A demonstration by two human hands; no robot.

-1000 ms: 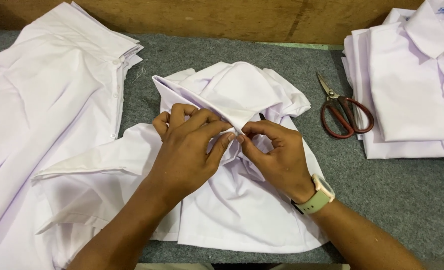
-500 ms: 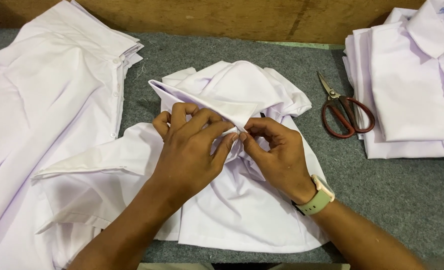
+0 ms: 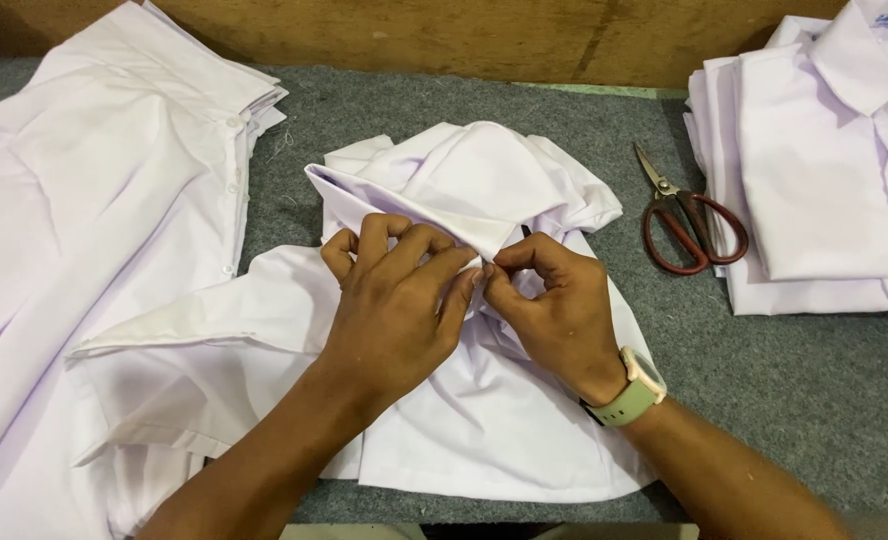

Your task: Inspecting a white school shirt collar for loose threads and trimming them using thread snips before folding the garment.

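A crumpled white shirt [image 3: 484,440] lies on the grey felt table [image 3: 824,390] in front of me. Its collar [image 3: 414,200] stands up across the middle. My left hand [image 3: 389,300] grips the shirt just below the collar, fingers curled over the fabric. My right hand [image 3: 554,305], with a pale green watch on the wrist, pinches the cloth at the collar's right end. The fingertips of both hands meet there. What sits between the fingertips is hidden.
A pile of white shirts [image 3: 94,230] lies spread at the left. A neat stack of folded white shirts [image 3: 824,170] sits at the right. Red-handled scissors [image 3: 689,225] lie between that stack and my hands. A wooden board [image 3: 444,35] runs along the back.
Both hands stay at the collar's right end; the fingers shift only slightly, pinching closer together. The shirt has barely moved.
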